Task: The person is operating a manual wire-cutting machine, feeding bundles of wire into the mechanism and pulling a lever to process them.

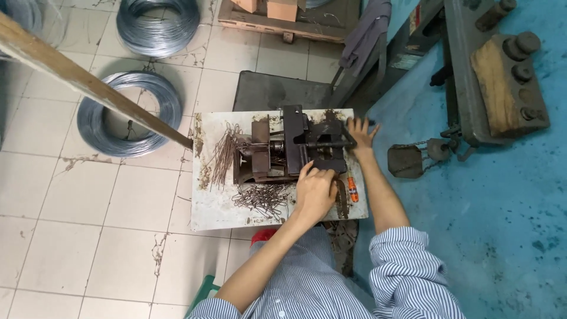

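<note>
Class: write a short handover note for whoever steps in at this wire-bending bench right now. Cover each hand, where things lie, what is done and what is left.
Left hand: resting on the near side of the dark metal bending jig, grip unclear.
Right hand: on the jig's far right end.
Straight thin wire pieces lie left of the jig, unbent.
Heap of bent wire pieces lies in front, done.
Orange-handled tool lies by the left hand.

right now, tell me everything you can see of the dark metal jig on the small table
The dark metal jig is a blocky, rusty-looking steel tool of plates and bars, sitting flat on the small white table. The left hand rests on its near edge, the right hand touches its far right end. Straight wire pieces lie left of it.
</note>
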